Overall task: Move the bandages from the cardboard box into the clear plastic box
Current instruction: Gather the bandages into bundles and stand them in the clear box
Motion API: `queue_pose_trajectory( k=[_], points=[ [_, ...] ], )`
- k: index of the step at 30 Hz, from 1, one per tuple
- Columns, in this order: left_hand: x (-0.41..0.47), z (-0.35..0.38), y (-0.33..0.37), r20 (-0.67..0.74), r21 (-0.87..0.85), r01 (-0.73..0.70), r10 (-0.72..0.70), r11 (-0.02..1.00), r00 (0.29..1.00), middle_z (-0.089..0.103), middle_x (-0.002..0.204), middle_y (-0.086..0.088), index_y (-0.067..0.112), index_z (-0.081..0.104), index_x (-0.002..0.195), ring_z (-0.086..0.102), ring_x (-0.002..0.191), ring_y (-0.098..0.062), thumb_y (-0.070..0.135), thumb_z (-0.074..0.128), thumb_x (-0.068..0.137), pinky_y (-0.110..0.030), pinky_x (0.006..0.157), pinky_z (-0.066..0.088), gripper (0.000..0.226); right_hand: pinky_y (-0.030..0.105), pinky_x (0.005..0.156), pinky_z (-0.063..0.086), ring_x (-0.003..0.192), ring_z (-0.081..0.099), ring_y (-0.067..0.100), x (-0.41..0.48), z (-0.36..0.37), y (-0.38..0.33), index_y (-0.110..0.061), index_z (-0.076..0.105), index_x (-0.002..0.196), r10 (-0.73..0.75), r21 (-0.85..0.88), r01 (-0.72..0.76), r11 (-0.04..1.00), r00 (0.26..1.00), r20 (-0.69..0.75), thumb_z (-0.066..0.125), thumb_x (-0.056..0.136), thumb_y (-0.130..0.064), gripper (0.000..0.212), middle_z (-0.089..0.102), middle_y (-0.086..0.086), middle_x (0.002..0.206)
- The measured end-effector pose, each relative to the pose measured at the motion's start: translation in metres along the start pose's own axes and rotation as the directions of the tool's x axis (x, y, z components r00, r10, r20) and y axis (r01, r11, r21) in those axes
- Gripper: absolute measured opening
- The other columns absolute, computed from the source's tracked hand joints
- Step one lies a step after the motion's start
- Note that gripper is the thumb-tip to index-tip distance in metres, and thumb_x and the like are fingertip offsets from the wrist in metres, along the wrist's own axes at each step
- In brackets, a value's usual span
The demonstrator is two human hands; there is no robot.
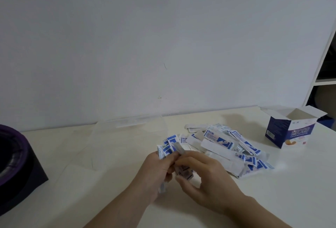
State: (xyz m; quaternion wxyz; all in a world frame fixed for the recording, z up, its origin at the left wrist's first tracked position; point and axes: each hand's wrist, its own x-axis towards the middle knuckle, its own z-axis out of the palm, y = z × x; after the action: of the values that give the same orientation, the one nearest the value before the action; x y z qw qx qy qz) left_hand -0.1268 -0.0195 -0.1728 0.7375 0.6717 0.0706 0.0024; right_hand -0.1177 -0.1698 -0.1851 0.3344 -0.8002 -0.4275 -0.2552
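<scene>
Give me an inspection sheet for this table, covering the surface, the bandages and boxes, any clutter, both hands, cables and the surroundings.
Surface: pale table, bare at the near right.
Job's things: bandages piled loose on the table; cardboard box upright at far right, flaps open; clear plastic box left of the pile, no bandages visible inside.
Clutter: dark object at left edge.
Hands: left hand and right hand together hold a bunch of bandages.
Cables: nothing seen.
Surroundings: plain wall; white shelf at right.
</scene>
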Motion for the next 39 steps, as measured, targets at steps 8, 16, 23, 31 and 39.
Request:
queue_pose_trajectory(
  k=[8, 16, 23, 31, 39],
  points=[
    [0.003, -0.019, 0.008, 0.076, 0.473, -0.317, 0.320, 0.822, 0.944, 0.052, 0.043, 0.022, 0.019, 0.059, 0.080, 0.043, 0.039, 0.004, 0.018, 0.055, 0.093, -0.009, 0.045, 0.029, 0.014, 0.016, 0.061, 0.052, 0.071, 0.066, -0.007, 0.016, -0.016, 0.006, -0.027, 0.054, 0.100, 0.697, 0.582, -0.482, 0.654, 0.683, -0.218, 0.063, 0.087, -0.013, 0.021, 0.070, -0.014, 0.084],
    [0.005, -0.020, -0.002, 0.241, 0.543, -0.334, 0.237, 0.771, 0.941, 0.071, 0.087, 0.012, 0.028, 0.064, 0.099, 0.063, 0.077, -0.001, 0.024, 0.059, 0.091, -0.014, 0.065, 0.044, 0.011, 0.023, 0.067, 0.051, 0.074, 0.062, 0.018, 0.028, 0.014, 0.016, -0.002, 0.065, 0.094, 0.797, 0.816, -0.500, 0.290, 0.598, 0.083, 0.053, 0.088, 0.007, 0.016, 0.069, 0.011, 0.083],
    [0.007, -0.018, -0.005, 0.117, 0.507, -0.340, 0.328, 0.792, 0.937, 0.071, 0.082, 0.010, 0.026, 0.064, 0.092, 0.064, 0.073, 0.001, 0.018, 0.068, 0.084, -0.017, 0.065, 0.050, 0.012, 0.023, 0.065, 0.047, 0.070, 0.060, 0.016, 0.023, 0.023, 0.006, -0.017, 0.071, 0.093, 0.725, 0.687, -0.616, 0.386, 0.663, 0.187, 0.046, 0.097, -0.023, 0.026, 0.072, 0.002, 0.079],
    [0.007, -0.015, -0.004, -0.013, 0.555, -0.334, 0.409, 0.762, 0.912, 0.063, 0.068, 0.012, 0.034, 0.054, 0.073, 0.059, 0.059, 0.005, 0.015, 0.069, 0.082, -0.008, 0.054, 0.044, 0.026, 0.035, 0.088, 0.054, 0.096, 0.067, 0.016, 0.019, 0.025, 0.003, -0.019, 0.065, 0.106, 0.592, 0.616, -0.599, 0.512, 0.765, 0.252, 0.058, 0.090, -0.018, 0.017, 0.072, -0.001, 0.101],
    [0.010, -0.012, -0.011, 0.172, 0.649, -0.453, 0.462, 0.612, 0.870, 0.050, 0.083, 0.007, 0.026, 0.062, 0.082, 0.051, 0.062, 0.001, 0.012, 0.065, 0.082, -0.012, 0.057, 0.040, 0.014, 0.030, 0.076, 0.056, 0.087, 0.070, 0.019, 0.021, 0.032, 0.005, -0.014, 0.066, 0.102, 0.675, 0.626, -0.645, 0.438, 0.696, 0.245, 0.054, 0.093, -0.007, 0.017, 0.074, 0.004, 0.092]
  ],
)
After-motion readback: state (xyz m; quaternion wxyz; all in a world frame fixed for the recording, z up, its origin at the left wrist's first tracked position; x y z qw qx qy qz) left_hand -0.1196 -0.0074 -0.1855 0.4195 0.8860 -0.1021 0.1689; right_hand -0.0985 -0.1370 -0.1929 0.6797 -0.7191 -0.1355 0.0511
